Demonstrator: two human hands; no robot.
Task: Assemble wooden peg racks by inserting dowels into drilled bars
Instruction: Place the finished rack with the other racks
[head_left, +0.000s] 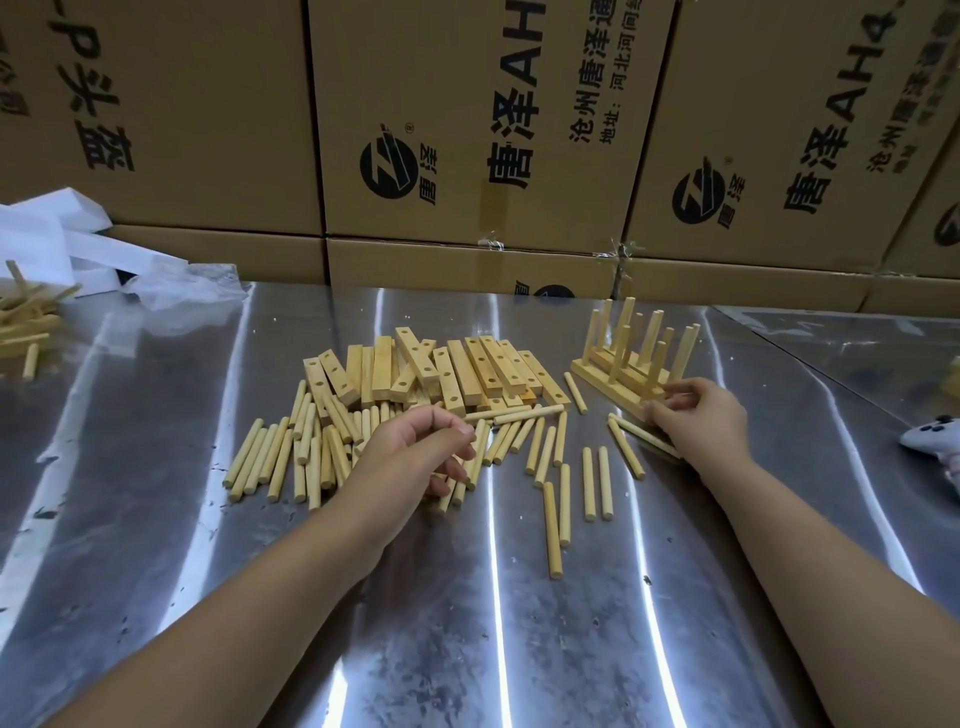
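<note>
Loose dowels (291, 457) lie scattered on the metal table (519, 649), in front of a heap of drilled bars (457, 371). My left hand (421, 452) hovers low over the dowels with fingers curled down around a few of them. One dowel (514, 414) lies crosswise just off its thumb. At the right stand assembled peg racks (623, 358), pegs upright. My right hand (696, 415) grips the near end of the front rack's bar. Two dowels (641, 436) run under that hand.
Stacked cardboard boxes (467, 130) wall off the table's back edge. White paper and plastic wrap (104, 260) lie at the back left, beside another dowel heap (26, 322). A small grey-and-white object (935, 441) sits at the right edge.
</note>
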